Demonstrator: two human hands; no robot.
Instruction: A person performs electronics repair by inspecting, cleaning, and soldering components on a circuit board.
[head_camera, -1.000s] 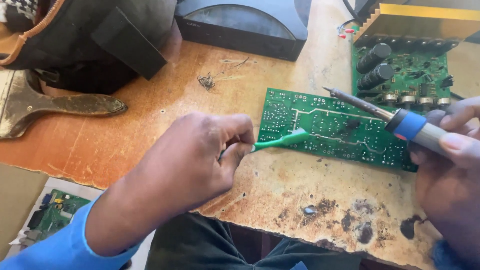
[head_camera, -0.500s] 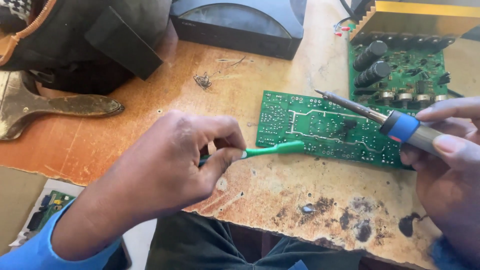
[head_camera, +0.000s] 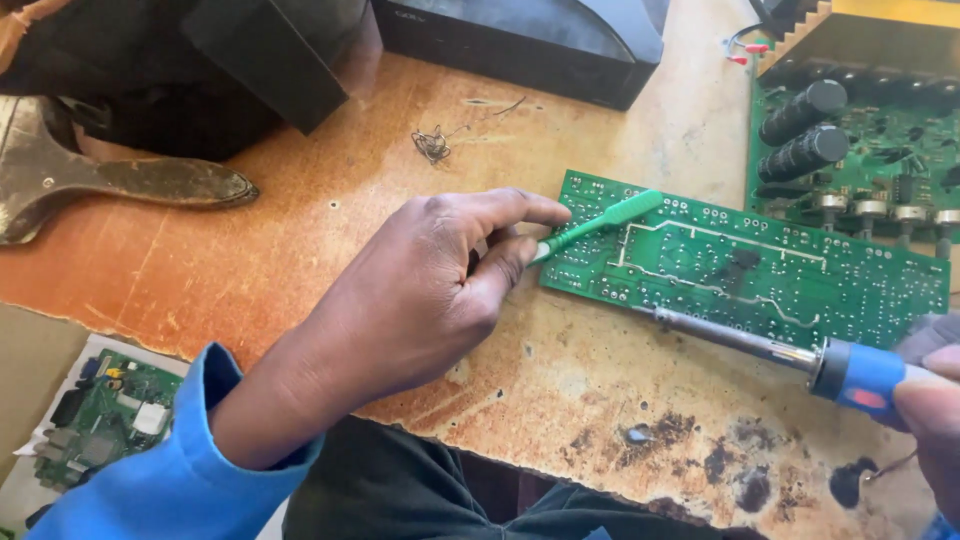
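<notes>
Since before, iron (head_camera: 740, 340) dropped off board (head_camera: 760, 265); left hand (head_camera: 420, 290) pinches green tool (head_camera: 600, 222) there, right hand (head_camera: 930, 410) clasps iron, soldering unfinished

Bench: worn orange-brown wooden bench (head_camera: 300, 250), top peeled pale and scorched black along the near edge.
Middle right: long green printed circuit board (head_camera: 760, 270) lying flat, solder side up.
Far right corner: larger green board with black cylindrical capacitors (head_camera: 860, 150).
Far edge: black plastic casing (head_camera: 520, 40).
Left edge: tarnished flat metal tool (head_camera: 120, 185).
Centre, far side: small tangle of wire (head_camera: 431, 146).
</notes>
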